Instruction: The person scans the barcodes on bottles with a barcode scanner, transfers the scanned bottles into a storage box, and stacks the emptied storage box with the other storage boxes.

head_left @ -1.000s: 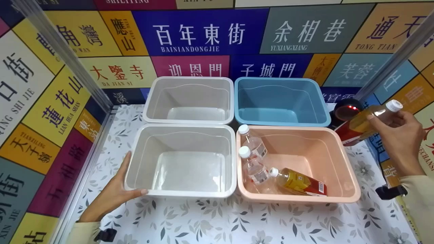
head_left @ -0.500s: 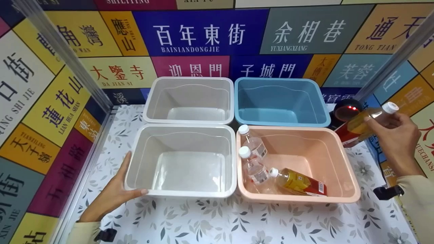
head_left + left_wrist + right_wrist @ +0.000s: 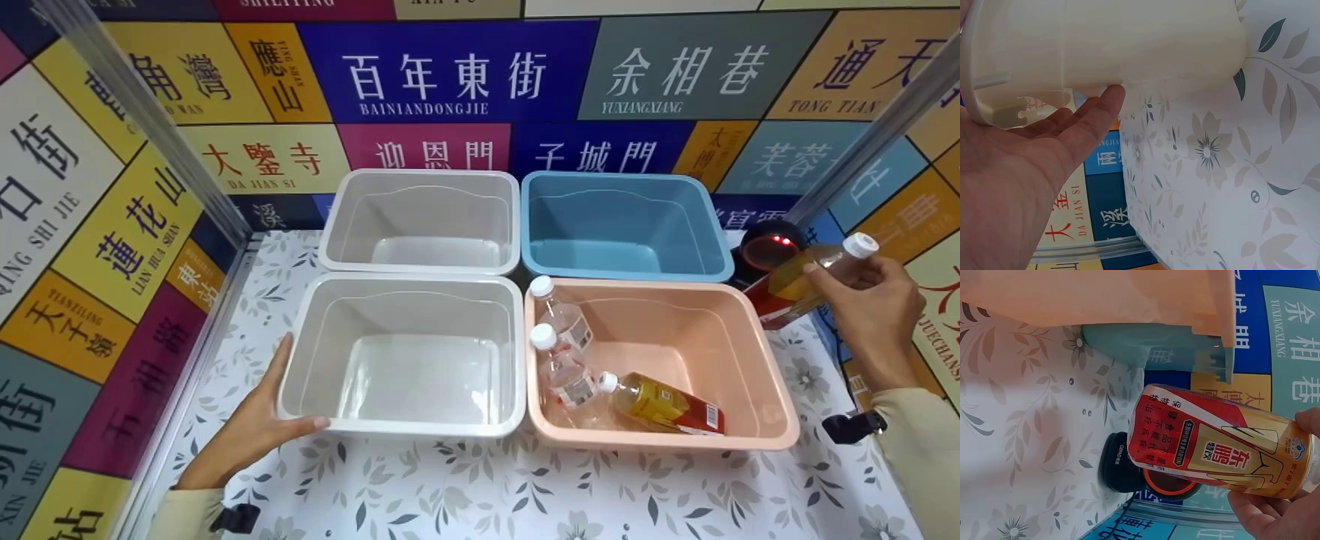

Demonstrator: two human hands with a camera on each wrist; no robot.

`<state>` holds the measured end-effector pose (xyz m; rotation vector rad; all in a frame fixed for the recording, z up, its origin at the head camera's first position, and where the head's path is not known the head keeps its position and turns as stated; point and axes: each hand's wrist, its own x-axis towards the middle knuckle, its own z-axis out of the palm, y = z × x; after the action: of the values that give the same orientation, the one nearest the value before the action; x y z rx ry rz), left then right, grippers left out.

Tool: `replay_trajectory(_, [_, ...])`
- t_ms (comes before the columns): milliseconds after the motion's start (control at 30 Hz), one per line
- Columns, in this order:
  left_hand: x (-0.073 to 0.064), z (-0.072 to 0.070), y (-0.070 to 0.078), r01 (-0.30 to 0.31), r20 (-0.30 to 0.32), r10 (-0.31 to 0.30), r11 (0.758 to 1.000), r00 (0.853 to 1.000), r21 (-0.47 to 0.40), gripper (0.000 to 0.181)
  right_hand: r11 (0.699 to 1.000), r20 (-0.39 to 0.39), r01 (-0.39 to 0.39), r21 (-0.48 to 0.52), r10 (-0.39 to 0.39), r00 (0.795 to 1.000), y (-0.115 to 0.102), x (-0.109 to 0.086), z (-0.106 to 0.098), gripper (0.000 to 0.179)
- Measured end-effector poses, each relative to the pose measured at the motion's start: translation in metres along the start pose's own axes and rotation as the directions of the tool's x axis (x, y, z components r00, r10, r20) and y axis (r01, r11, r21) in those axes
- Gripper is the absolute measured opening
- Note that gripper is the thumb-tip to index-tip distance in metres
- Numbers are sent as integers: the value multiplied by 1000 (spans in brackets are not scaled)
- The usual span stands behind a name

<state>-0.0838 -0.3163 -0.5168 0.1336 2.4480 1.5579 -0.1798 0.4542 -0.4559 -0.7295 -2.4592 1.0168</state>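
Note:
In the head view my right hand [image 3: 877, 315] grips a drink bottle [image 3: 796, 289] near its white cap. The bottle tilts, base toward the lower left, beside a black barcode scanner [image 3: 766, 244] with red lights. Its red and gold label faces the right wrist view, where the bottle [image 3: 1213, 444] partly covers the scanner [image 3: 1117, 467]. My left hand [image 3: 251, 424] rests at the near-left corner of the white bin [image 3: 405, 429]. The thumb lies on the front rim, and the straight fingers touch the bin's side in the left wrist view.
A peach bin [image 3: 660, 441] at the front right holds two clear bottles [image 3: 566, 375] and a gold-and-red bottle [image 3: 667, 405]. Behind stand a grey bin [image 3: 420, 268] and a blue bin [image 3: 630, 276]. Sign-printed walls enclose the floral tabletop [image 3: 480, 495].
My right hand has moved slightly left and down with the bottle, near the scanner. The left hand keeps its place on the white bin.

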Motion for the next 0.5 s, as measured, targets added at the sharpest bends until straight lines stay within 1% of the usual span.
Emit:
replay_trajectory(100, [0,0,-1,-7,-1,7,1000,1000,-7,124,1000,11,-13,2,13,1000,1,1,1,72])
replay_trajectory(233, [0,0,0,-8,-2,8,1000,1000,-13,123,1000,8,-10,-5,10,1000,5,2,3,73])
replay_trajectory(333, [0,0,0,-7,-3,7,1000,1000,5,124,1000,14,-17,-11,17,1000,8,3,3,75])
replay_trajectory(500, [-1,-1,0,-3,-3,3,1000,1000,11,123,999,21,-40,-15,40,999,11,3,5,76])
